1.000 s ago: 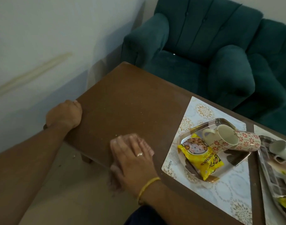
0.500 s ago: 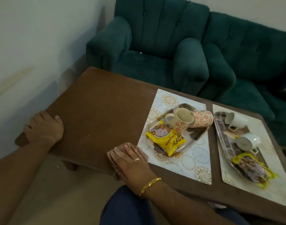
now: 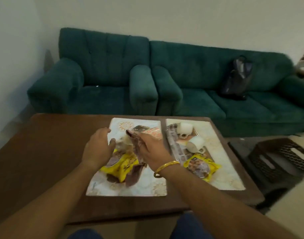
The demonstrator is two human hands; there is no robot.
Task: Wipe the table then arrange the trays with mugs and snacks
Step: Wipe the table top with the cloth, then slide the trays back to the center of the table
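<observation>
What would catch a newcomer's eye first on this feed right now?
Both hands meet mid-table: the left hand and the right hand, which holds a cloth, hover over the yellow snack packet on the left tray. On the right tray, two white mugs lie tipped on their sides near a second yellow packet. Behind, a dark bag sits on the green sofa.

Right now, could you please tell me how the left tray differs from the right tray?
The left tray is partly hidden under the left hand and right hand, holding a cloth; the right tray is uncovered. The left tray carries a pink-patterned mug, blurred; the right tray carries two plain white mugs lying on their sides. Shared: each sits on a pale placemat and holds a yellow snack packet.
</observation>
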